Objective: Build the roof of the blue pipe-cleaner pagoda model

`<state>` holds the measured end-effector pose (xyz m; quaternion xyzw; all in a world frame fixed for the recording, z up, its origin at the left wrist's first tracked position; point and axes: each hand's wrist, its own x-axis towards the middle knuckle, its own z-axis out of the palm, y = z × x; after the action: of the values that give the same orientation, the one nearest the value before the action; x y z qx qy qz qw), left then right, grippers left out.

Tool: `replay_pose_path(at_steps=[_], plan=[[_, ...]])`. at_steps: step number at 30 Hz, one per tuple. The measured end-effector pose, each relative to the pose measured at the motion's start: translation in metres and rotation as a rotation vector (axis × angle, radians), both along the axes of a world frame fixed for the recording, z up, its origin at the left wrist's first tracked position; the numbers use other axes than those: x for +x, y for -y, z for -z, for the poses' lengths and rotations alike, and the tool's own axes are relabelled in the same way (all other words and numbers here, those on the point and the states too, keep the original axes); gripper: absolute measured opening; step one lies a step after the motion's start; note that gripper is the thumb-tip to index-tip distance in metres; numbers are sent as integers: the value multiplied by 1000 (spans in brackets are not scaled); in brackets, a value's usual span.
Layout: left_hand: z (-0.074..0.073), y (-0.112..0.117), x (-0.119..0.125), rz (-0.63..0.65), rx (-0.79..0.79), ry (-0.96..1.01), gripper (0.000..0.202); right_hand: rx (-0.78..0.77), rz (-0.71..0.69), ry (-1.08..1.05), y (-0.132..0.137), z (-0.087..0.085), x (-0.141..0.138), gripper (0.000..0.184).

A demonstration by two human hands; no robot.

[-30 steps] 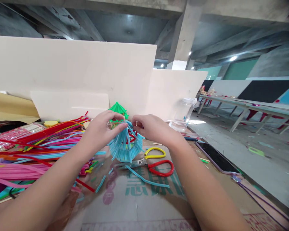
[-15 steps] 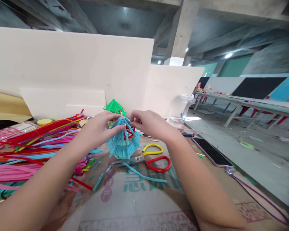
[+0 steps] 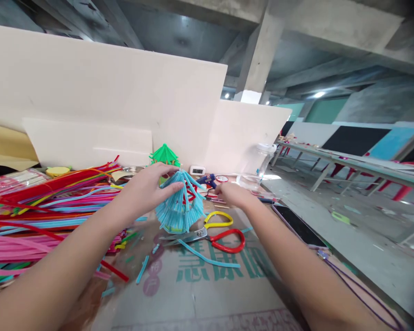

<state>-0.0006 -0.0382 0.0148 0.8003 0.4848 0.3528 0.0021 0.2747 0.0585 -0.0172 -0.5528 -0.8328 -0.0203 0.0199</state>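
Note:
A light blue tiered model made of pipe cleaners [image 3: 179, 207], shaped like a pagoda roof with red lattice inside, stands on the table. My left hand [image 3: 158, 186] pinches its upper part between thumb and fingers. Right of the model, my right hand [image 3: 232, 193] has its fingers curled at a dark blue glue gun [image 3: 209, 180], whose grip is mostly hidden by the hand. Just in front of the model lie scissors [image 3: 224, 240] with one yellow and one red handle. Behind my left hand rises a green pointed roof piece [image 3: 164, 154].
Bundles of coloured pipe cleaners [image 3: 65, 202] cover the left side. Cut blue pieces [image 3: 210, 263] lie on the printed plastic sheet [image 3: 193, 303]. At the right are a phone [image 3: 298, 225] with a strap and a clear jar [image 3: 258, 165]. A small white display [image 3: 197, 170] stands behind, before white boards [image 3: 100, 96].
My right hand has left the top of the model and moved right to the glue gun. My left hand stays on the model. The view has shifted slightly.

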Motion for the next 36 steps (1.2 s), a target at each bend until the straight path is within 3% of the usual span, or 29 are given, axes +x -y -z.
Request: replay_pose_path(at_steps=[4, 10, 14, 19, 23, 30, 36], plan=[[1, 2, 2, 28, 12, 8, 46, -14, 25, 11, -15, 37, 11, 20], [-2, 6, 3, -8, 20, -23, 46, -15, 3, -41, -20, 45, 15, 19], [-3, 7, 4, -9, -1, -29, 48, 45, -24, -132, -15, 31, 20, 19], [-2, 8, 5, -2, -2, -38, 47, 182, -57, -331, -4, -7, 35, 28], [-2, 10, 5, 25, 8, -42, 46, 226, -220, -533, 21, -30, 27, 31], [-5, 16, 11, 61, 30, -56, 42, 528, -547, -432, 75, -40, -23, 25], [-4, 18, 13, 53, 51, -81, 43, 669, -575, -356, 82, -40, -29, 25]])
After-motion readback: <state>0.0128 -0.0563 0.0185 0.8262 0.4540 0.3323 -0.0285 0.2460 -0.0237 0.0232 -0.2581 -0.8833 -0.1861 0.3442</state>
